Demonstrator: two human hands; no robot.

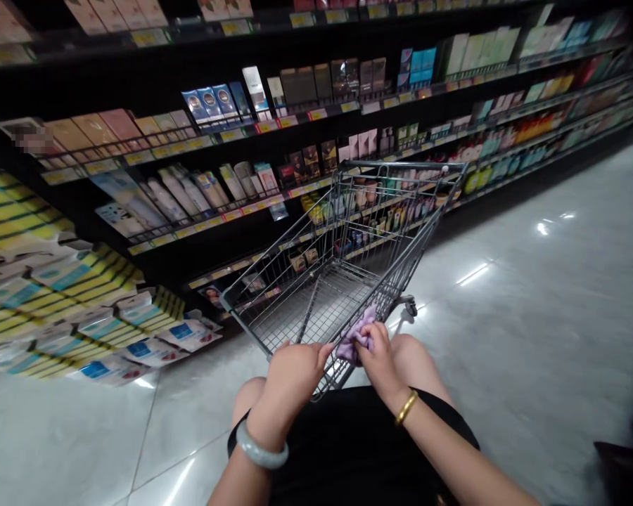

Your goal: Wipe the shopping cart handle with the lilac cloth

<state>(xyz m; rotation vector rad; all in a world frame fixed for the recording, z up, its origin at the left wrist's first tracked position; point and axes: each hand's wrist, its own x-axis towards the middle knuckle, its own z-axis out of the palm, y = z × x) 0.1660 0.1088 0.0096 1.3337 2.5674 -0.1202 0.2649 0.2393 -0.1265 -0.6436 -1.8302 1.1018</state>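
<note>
A grey wire shopping cart stands right in front of me, and no goods show inside its basket. My left hand is closed round the cart's near rim at its front corner, with a pale bangle on the wrist. My right hand, below a gold bracelet, pinches a crumpled purple cloth against the rim on the right side. The cloth drapes over the wire there. My knees are bent just behind the cart.
Shelves of boxed and bottled goods run along the back and right. Yellow-and-white packages are stacked at the left. A cart wheel sticks out on the right, over shiny grey floor tiles.
</note>
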